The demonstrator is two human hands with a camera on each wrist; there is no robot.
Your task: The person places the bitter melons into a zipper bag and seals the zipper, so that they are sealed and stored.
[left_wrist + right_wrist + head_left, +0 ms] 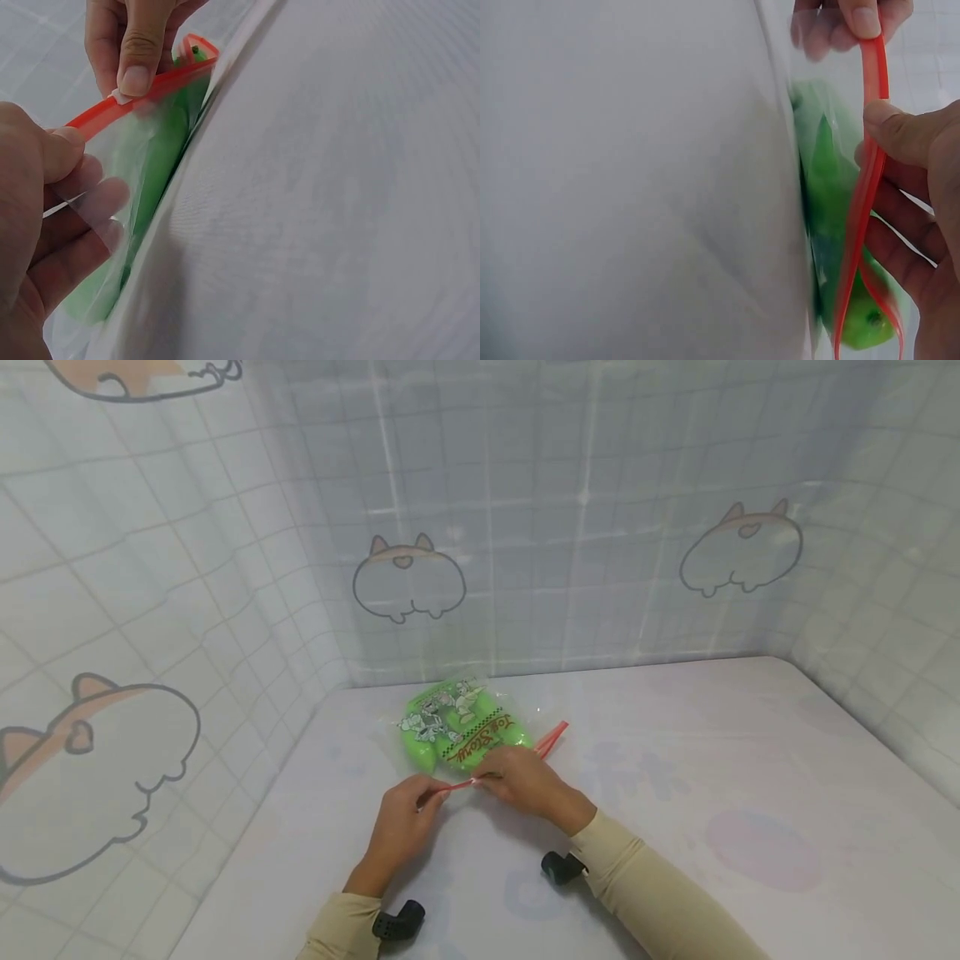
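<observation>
A clear zip bag (461, 702) printed with cartoon figures and "Toy Story" lies on the white table. Bright green, rounded contents (161, 150) show through its plastic; their kind is unclear. My left hand (405, 818) pinches one end of the bag's red zip strip (96, 118) between thumb and forefinger. Close beside it, my right hand (525, 783) pinches the same strip at a small white slider (121, 97). Beyond the right hand, the strip's two red edges (881, 300) stand apart. Part of the bag is hidden behind the right hand.
The white table (675, 760) carries faint coloured prints. Light grid-patterned curtains (525, 527) with cartoon dogs close in the back and both sides. A dark wrist camera (401, 920) sits at the left cuff, and another camera (562, 867) at the right.
</observation>
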